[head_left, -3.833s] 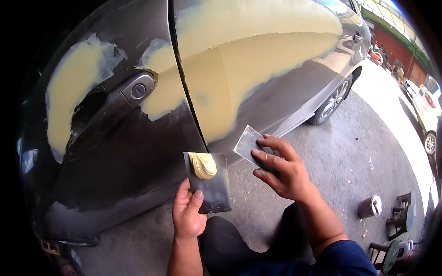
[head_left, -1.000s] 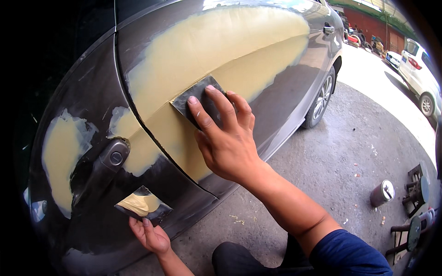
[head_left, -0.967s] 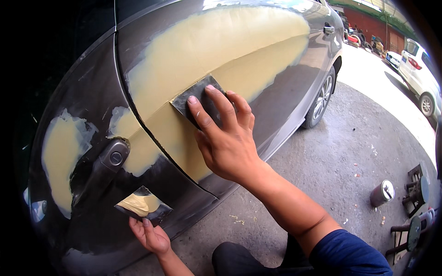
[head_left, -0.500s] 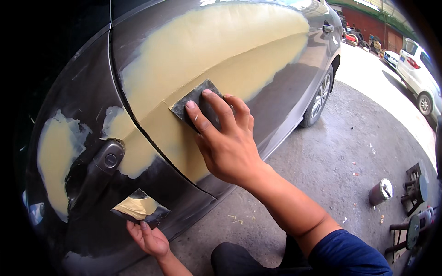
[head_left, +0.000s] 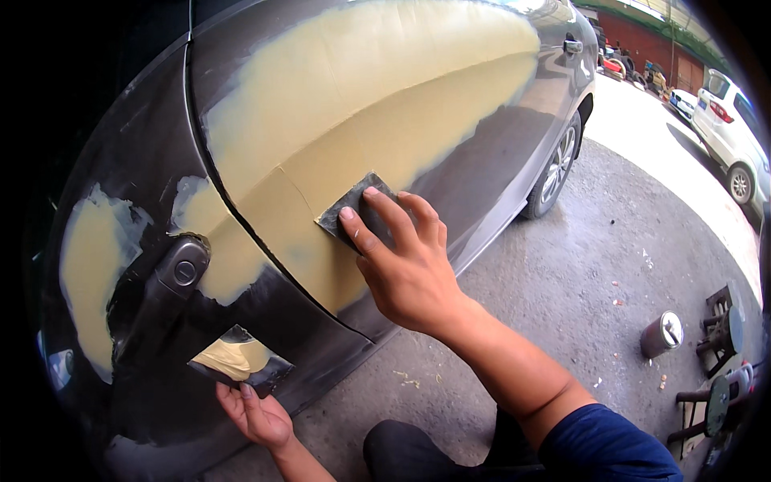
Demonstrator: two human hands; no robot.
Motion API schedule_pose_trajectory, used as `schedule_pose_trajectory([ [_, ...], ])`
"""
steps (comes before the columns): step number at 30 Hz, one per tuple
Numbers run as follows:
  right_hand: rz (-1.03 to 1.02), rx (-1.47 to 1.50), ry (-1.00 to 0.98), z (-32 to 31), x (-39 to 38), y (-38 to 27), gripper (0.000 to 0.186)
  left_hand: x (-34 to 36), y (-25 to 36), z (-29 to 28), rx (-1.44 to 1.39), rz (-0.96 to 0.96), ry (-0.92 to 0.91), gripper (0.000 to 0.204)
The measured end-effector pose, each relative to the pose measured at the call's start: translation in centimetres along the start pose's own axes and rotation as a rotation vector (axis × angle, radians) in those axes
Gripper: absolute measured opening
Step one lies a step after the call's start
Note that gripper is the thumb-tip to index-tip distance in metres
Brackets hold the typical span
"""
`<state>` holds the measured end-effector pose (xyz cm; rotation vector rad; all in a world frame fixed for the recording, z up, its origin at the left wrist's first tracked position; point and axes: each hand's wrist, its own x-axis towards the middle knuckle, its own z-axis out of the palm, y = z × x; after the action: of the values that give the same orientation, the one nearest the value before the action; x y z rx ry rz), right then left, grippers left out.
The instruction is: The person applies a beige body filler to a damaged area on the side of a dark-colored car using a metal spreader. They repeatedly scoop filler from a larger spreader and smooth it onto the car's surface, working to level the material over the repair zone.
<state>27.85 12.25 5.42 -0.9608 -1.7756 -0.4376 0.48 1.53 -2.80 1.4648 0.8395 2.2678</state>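
A flat dark spreader (head_left: pixel 356 206) is gripped in my right hand (head_left: pixel 414 269), fingertips pressing its face. Its edge lies against the yellowish body filler (head_left: pixel 377 120) coating the dark grey car door (head_left: pixel 514 145). Lower left, my left hand (head_left: pixel 257 414) pinches the near corner of a second dark plate (head_left: pixel 277 368) between thumb and fingers. A smooth mound of yellow filler (head_left: pixel 229 359) rests on that plate. More filler (head_left: pixel 92 281) covers the neighbouring panel around the door handle (head_left: pixel 183 269). The undersides of both plates are hidden.
At the right, a metal can (head_left: pixel 662 335) stands on the grey concrete floor (head_left: pixel 554 273) beside low dark stools (head_left: pixel 715 410). The car's rear wheel (head_left: pixel 558 169) is beyond the door. A white vehicle (head_left: pixel 731 132) is parked outside in sunlight.
My right hand has drawn the spreader down and slightly right across the door, away from the crease. A thin line shows in the filler behind it. My left hand keeps its hold, almost still.
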Motion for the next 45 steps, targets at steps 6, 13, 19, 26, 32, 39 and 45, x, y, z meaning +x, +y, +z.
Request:
schedule_pose_trajectory([
  [6, -0.001, -0.018, -0.047, 0.5, -2.1, 0.3, 0.062, -0.9, 0.5, 0.7, -0.068, -0.095, -0.001, 0.048],
  [13, 0.016, -0.001, -0.098, 0.7, -3.9, 0.5, 0.064, -3.0, 1.0, 1.9, -0.203, -0.251, -0.004, 0.048],
  [19, 0.024, -0.008, -0.143, 1.1, -5.6, 1.0, 0.065, -4.4, 2.2, 4.3, -0.263, -0.350, 0.074, 0.049],
  [26, 0.072, -0.038, -0.299, -0.6, -8.7, 0.9, 0.059, -5.8, 4.4, 7.5, -0.349, -0.492, 0.023, 0.052],
  [32, 0.099, 1.403, -0.523, -7.6, -9.0, -2.3, 0.051, -7.3, 6.0, 10.3, -0.496, -0.611, 0.108, 0.056],
  [39, -0.167, 0.609, -0.395, -5.6, -7.4, 0.1, 0.056, -6.0, 7.3, 8.1, -0.414, -0.502, 0.070, 0.057],
  [45, -0.030, 0.049, 0.032, -2.3, 1.6, -1.4, 0.065, -6.2, 6.8, 7.6, -0.426, -0.494, 0.144, 0.057],
])
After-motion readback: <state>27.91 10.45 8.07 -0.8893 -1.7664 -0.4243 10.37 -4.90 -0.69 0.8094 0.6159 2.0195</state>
